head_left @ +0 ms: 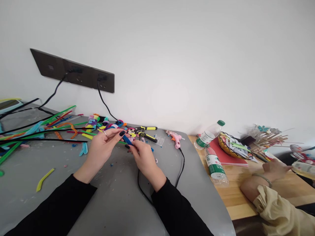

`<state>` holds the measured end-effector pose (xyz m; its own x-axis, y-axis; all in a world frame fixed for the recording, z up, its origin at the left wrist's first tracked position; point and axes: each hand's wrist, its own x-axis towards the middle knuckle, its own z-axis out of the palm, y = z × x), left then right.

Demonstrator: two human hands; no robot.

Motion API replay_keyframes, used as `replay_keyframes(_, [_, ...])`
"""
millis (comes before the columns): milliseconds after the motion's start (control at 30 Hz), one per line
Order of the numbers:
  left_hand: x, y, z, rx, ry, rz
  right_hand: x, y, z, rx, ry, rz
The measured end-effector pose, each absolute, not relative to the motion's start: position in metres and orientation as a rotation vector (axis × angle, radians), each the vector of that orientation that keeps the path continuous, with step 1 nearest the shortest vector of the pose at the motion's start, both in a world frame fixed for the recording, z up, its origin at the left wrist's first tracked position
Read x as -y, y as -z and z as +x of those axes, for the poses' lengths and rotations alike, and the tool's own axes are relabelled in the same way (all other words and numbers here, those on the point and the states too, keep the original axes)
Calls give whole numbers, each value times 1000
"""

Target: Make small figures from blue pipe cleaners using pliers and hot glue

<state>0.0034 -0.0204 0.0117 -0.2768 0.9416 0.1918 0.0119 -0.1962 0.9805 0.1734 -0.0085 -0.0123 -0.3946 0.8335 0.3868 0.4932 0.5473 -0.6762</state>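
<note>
Both your left hand (104, 144) and your right hand (144, 155) pinch a short blue fuzzy strip (127, 140) between their fingers (114, 140) above the middle of the gray table (118, 200). Pliers (148, 137) lie just beyond, a pink glue gun (175, 137) rests to the right, and colorful pipe cleaners (59, 114) sprawl across the far left.

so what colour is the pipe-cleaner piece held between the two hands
Blue; the pipe-cleaner piece shows best in the head view.
</note>
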Motion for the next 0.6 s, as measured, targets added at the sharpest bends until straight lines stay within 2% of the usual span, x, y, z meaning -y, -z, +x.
replay_keyframes(133, [20,-14,6,-1198,-1569,1083,10,8,174,2089,-627,-1050])
replay_keyframes(300, [19,-19,5,-1068,-1506,1030,13,3,174,2089,-804,-983])
replay_keyframes(600, [20,-17,6,-1118,-1533,1031,20,-3,175,2156,-956,-894])
